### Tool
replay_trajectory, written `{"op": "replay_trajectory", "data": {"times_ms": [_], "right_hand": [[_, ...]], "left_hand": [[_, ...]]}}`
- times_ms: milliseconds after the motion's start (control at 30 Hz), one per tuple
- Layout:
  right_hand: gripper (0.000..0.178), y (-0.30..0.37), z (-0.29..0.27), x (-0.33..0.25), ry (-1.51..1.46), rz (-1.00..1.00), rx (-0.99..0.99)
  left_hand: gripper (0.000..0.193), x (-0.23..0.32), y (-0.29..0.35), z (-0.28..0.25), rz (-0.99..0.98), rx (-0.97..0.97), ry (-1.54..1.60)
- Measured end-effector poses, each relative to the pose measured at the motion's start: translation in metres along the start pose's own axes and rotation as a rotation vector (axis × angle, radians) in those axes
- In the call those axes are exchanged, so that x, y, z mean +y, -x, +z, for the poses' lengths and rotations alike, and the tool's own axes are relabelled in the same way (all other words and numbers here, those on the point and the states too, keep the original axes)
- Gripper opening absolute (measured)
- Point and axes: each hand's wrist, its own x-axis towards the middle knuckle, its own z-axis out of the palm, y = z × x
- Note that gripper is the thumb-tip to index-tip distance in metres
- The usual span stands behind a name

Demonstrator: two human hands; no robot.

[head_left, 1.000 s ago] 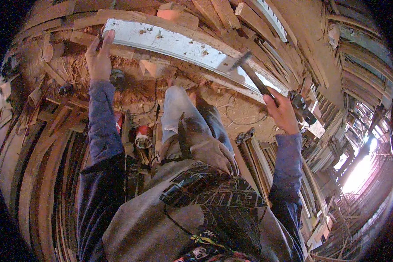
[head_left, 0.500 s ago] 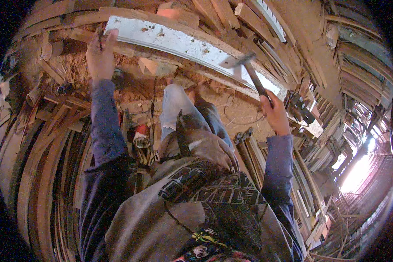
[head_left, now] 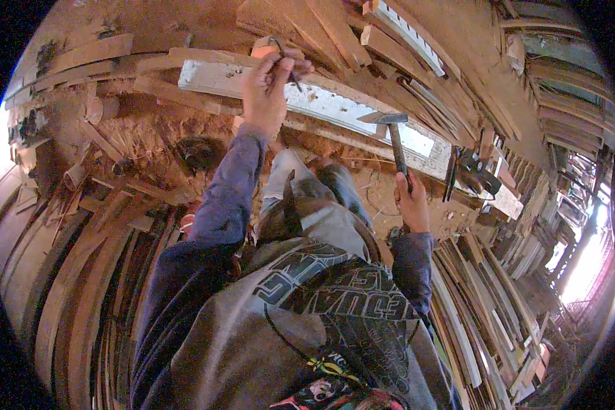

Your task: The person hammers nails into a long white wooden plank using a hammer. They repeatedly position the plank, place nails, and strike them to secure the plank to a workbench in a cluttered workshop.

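A long white board [head_left: 342, 108] with dark specks lies across the far side, on top of brown timber. My left hand [head_left: 266, 96] is raised over its middle, fingers closed on a thin dark metal rod, perhaps a large nail or punch; the rod's tip [head_left: 298, 86] points toward the board. In my right hand [head_left: 412, 203] is a hammer [head_left: 398, 147], gripped low on its handle. Its head sits over the right part of the board; whether it touches the white surface I cannot tell.
Stacked planks [head_left: 75, 273] fill the left side, and more strips [head_left: 482, 301] lie at the right. A black power tool [head_left: 476, 171] stands by the board's right end. Beyond the board lie loose timbers [head_left: 335, 34]. An orange-topped block [head_left: 265, 46] sits behind my left hand.
My left hand has moved right, from the board's left end to above its middle. The hammer has become more upright, and my right hand has come slightly nearer and left.
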Motion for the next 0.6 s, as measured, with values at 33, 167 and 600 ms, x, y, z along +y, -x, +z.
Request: {"op": "replay_trajectory", "data": {"times_ms": [33,167,600], "right_hand": [[0.031,0.0,-0.001,-0.001,-0.01,-0.009,-0.001],[0.034,-0.001,-0.006,-0.004,-0.096,0.058,-0.095],[0.03,-0.001,-0.006,-0.074,-0.27,-0.265,0.027]], "left_hand": [[0.018,-0.007,-0.001,0.001,0.061,-0.042,-0.109],[0.018,-0.033,0.0,-0.002,0.061,-0.117,-0.198],[0.022,-0.085,-0.013,-0.027,0.122,-0.171,-0.347]]}}
